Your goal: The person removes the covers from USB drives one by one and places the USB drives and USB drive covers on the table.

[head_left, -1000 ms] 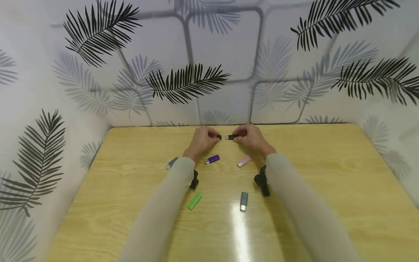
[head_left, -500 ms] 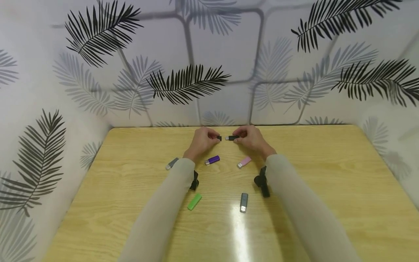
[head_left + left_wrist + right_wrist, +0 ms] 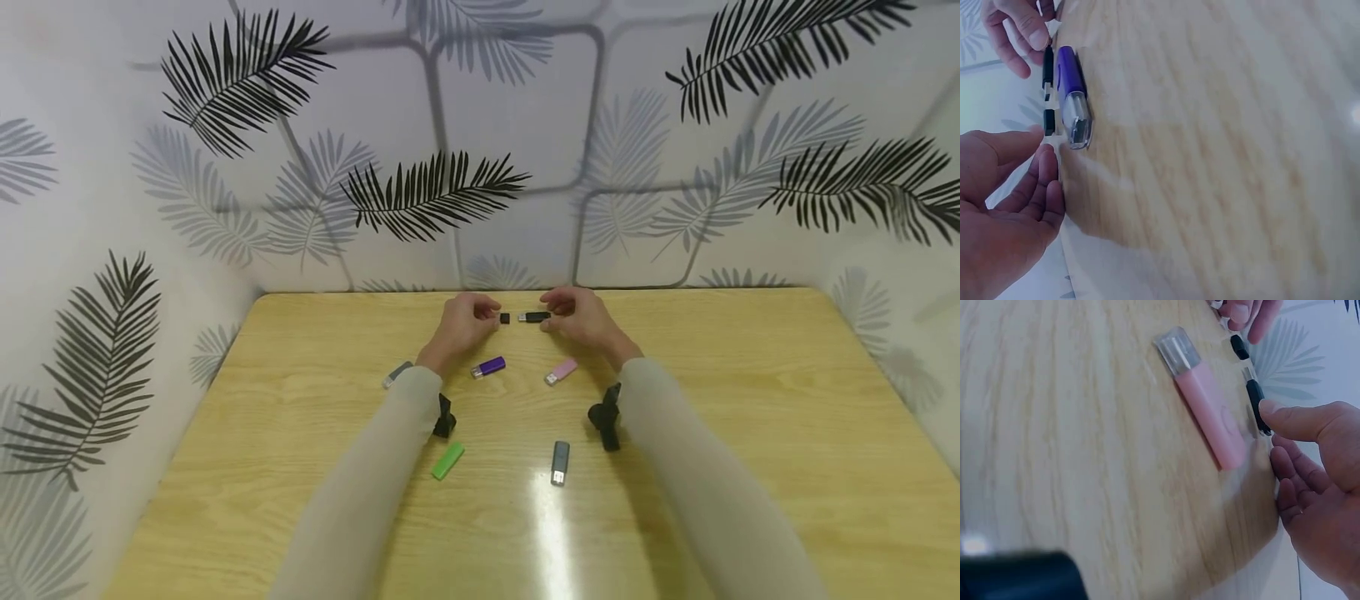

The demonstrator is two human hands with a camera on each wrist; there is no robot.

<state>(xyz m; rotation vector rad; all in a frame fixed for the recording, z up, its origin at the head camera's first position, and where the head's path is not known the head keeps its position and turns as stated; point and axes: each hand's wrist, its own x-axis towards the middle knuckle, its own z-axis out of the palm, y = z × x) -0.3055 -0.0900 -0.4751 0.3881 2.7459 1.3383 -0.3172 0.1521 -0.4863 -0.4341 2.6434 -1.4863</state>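
A black USB stick [image 3: 536, 317] lies near the table's back edge, its metal plug facing left. Its small black cap [image 3: 505, 318] sits separately just left of the plug. Beside the cap is my left hand [image 3: 462, 323], thumb and fingers parted and holding nothing. My right hand [image 3: 585, 318] is at the stick's far end; its thumb overlaps the stick in the right wrist view, and the fingers are spread away from it. A purple USB stick [image 3: 1071, 75] with a clear cap and a pink USB stick [image 3: 1211, 415] lie in front of the hands.
A grey USB stick [image 3: 397, 375] lies partly behind the left sleeve. Nearer the front are a green USB stick [image 3: 448, 461] and another grey USB stick [image 3: 560, 463]. The leaf-patterned wall covering [image 3: 510, 242] rises directly behind the wooden table [image 3: 750, 400].
Both hands have loosened their pinch. The left fingers have come off the cap, and the right hand has shifted slightly right from the black stick. Stick and cap now lie apart on the table.
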